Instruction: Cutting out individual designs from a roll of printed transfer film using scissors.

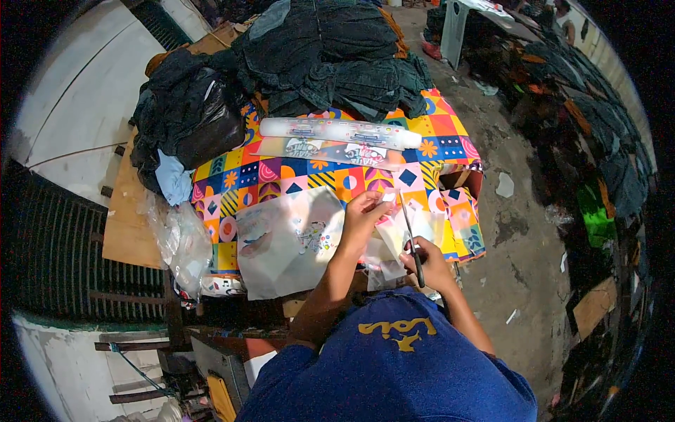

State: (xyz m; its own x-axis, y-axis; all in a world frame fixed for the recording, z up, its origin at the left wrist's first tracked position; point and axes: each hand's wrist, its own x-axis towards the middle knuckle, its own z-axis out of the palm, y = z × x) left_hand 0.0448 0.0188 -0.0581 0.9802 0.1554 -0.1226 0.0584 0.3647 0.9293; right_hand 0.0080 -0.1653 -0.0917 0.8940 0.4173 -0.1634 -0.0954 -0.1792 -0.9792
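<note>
My left hand [363,219] pinches the edge of a small piece of translucent film [394,228] with pink printing on it. My right hand [427,263] is closed around a pair of scissors [410,235], whose long blades point up and away, along the film beside my left fingers. To the left of my left forearm, a larger whitish printed sheet [285,267] lies flat on the colourful patterned tablecloth [271,184]. Farther back lies a roll of printed transparent film [341,132], its loose end spread toward me with printed designs on it.
Dark denim garments [323,56] are heaped across the far side of the table. A black plastic bag [214,112] and a crumpled transparent bag [179,243] are at the left. More garments [569,105] are piled along the right, beyond the concrete floor [520,281] with scraps on it.
</note>
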